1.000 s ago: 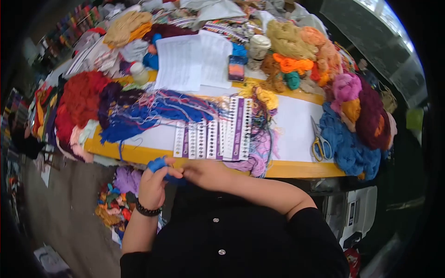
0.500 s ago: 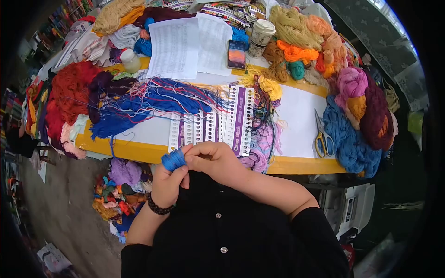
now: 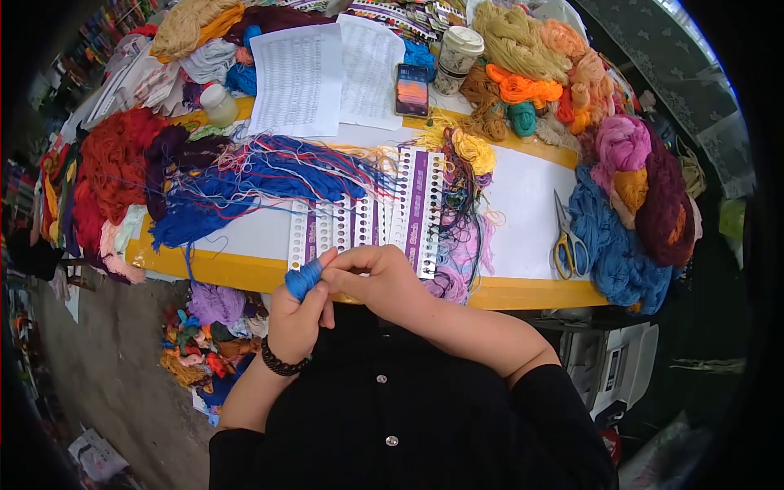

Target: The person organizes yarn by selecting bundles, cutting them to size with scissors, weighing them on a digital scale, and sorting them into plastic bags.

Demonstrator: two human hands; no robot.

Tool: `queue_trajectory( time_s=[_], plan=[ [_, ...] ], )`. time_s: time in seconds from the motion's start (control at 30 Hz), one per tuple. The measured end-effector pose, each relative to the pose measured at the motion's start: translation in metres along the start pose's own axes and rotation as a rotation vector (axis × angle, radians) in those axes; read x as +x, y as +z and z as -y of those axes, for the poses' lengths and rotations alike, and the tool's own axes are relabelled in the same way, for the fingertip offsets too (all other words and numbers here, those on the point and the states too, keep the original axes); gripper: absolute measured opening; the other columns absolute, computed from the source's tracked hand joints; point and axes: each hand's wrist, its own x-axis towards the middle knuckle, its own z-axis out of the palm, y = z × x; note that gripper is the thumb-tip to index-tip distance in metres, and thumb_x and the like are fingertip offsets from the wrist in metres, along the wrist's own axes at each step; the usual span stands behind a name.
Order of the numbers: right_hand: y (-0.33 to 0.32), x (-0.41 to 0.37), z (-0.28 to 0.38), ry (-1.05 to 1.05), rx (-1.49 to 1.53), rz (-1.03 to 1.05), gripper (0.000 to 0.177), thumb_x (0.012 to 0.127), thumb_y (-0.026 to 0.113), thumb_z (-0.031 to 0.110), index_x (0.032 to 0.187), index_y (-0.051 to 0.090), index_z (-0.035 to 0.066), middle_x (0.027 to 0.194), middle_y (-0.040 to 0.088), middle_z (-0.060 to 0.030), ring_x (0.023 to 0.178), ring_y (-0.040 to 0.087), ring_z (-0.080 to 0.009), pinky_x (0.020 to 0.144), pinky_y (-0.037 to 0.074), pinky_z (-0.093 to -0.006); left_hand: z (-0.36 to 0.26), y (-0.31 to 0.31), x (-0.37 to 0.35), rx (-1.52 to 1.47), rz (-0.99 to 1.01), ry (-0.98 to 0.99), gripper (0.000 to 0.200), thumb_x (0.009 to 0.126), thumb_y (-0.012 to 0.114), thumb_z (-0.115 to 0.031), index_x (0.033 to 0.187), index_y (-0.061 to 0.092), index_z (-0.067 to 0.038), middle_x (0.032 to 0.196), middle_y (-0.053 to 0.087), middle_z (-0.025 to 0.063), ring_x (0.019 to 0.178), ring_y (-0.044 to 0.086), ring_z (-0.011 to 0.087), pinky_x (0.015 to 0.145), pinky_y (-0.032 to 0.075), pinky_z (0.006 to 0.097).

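1. Head view: left hand (image 3: 298, 317), grip closed round a small blue thread skein (image 3: 304, 278), just before the yellow bench edge (image 3: 237, 272).
2. Right hand (image 3: 380, 278), grip pinching the skein's top.
3. Bare white sheet (image 3: 523, 208) between the punched white thread cards (image 3: 367, 224) and the yellow-handled scissors (image 3: 567, 245).

Yellow-edged tabletop (image 3: 523, 296) under white sheeting. Below, at left, grey concrete floor (image 3: 114, 359). Upper right, dark patterned panel (image 3: 645, 57) with a bright daylight strip above. Upper left, blurred shelves (image 3: 110, 37) of coloured spools.

blue thread bundle (image 3: 304, 278): matt fibre | thread cards (image 3: 367, 220): smooth card | phone (image 3: 412, 90): glossy
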Motion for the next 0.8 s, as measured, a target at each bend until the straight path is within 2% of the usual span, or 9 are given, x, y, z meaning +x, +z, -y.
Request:
queue_trajectory(
  time_s=[0.4,0.47,0.57,0.6,0.67,0.7,0.73,0.77,0.8],
  plan=[
    [0.001,0.005,-0.005,0.003,0.264,0.064,0.012,0.090,0.061,0.008,0.093,0.066,-0.001,0.090,0.066,-0.0055,0.078,0.060,-0.0086,0.071,0.049,-0.0230,0.004,0.007,0.009,-0.065,-0.155,0.012,0.032,0.098,0.046,-0.018,0.116,0.060,0.004,0.082,0.063,0.0035,0.055,0.051,0.0060,0.050,0.040,0.0185],
    [0.001,0.008,-0.014,0.122,0.553,0.137,0.012,0.090,0.060,0.009,0.093,0.066,0.000,0.095,0.067,-0.0077,0.083,0.062,-0.0127,0.080,0.049,-0.0276,0.013,0.006,0.011,-0.062,-0.175,0.060,0.031,0.098,0.046,-0.018,0.114,0.060,0.004,0.084,0.063,0.0050,0.060,0.054,0.0070,0.054,0.042,0.0189],
    [-0.009,0.013,-0.020,0.023,0.630,0.074,0.014,0.089,0.060,0.012,0.096,0.064,0.001,0.100,0.066,-0.0105,0.091,0.062,-0.0188,0.090,0.046,-0.0358,0.010,0.007,0.013,-0.193,-0.250,0.050,0.029,0.099,0.045,-0.020,0.112,0.058,0.002,0.088,0.065,0.0078,0.068,0.058,0.0092,0.062,0.046,0.0204],
    [-0.015,0.012,-0.014,0.072,0.754,-0.022,0.011,0.090,0.059,0.013,0.095,0.061,0.003,0.091,0.064,-0.0087,0.084,0.062,-0.0172,0.088,0.045,-0.0369,0.005,0.007,0.012,-0.325,-0.307,-0.009,0.028,0.099,0.044,-0.020,0.112,0.057,0.001,0.089,0.066,0.0091,0.072,0.059,0.0103,0.065,0.047,0.0213],
    [-0.056,-0.003,0.017,0.036,0.986,0.039,0.009,0.090,0.058,0.013,0.091,0.058,0.004,0.089,0.063,-0.0092,0.084,0.062,-0.0200,0.086,0.046,-0.0382,-0.001,-0.023,0.016,-0.579,-0.353,-0.117,0.027,0.098,0.047,-0.022,0.116,0.054,-0.003,0.089,0.065,0.0063,0.058,0.049,0.0064,0.055,0.041,0.0211],
    [-0.084,-0.010,0.020,-0.087,1.009,0.057,0.013,0.090,0.055,0.016,0.087,0.052,0.004,0.081,0.057,-0.0069,0.073,0.057,-0.0193,0.082,0.048,-0.0388,0.001,-0.053,0.017,-0.695,-0.328,-0.140,0.028,0.098,0.049,-0.023,0.117,0.054,-0.004,0.087,0.064,0.0035,0.053,0.044,0.0044,0.052,0.038,0.0210],
    [-0.117,-0.022,0.034,-0.127,0.871,-0.005,0.014,0.091,0.054,0.017,0.086,0.049,0.005,0.068,0.045,-0.0015,0.061,0.047,-0.0139,0.062,0.045,-0.0285,0.000,-0.076,0.017,-0.700,-0.363,-0.073,0.029,0.097,0.051,-0.024,0.119,0.055,-0.005,0.085,0.062,-0.0009,0.048,0.034,0.0018,0.047,0.031,0.0195],
    [-0.153,-0.031,0.043,-0.243,0.557,-0.135,0.018,0.091,0.054,0.018,0.078,0.047,0.007,0.066,0.043,0.0002,0.059,0.044,-0.0113,0.051,0.034,-0.0221,-0.004,-0.100,0.016,-0.650,-0.399,-0.046,0.030,0.097,0.050,-0.023,0.120,0.054,-0.005,0.085,0.062,-0.0021,0.047,0.033,0.0007,0.045,0.028,0.0182],
    [-0.193,-0.047,0.052,-0.187,0.259,-0.339,0.021,0.090,0.055,0.019,0.073,0.047,0.009,0.063,0.042,0.0010,0.056,0.042,-0.0093,0.050,0.032,-0.0204,-0.009,-0.123,0.016,-0.600,-0.433,-0.018,0.031,0.097,0.050,-0.023,0.122,0.054,-0.005,0.086,0.062,-0.0033,0.047,0.033,-0.0004,0.043,0.026,0.0168]
  ],
)
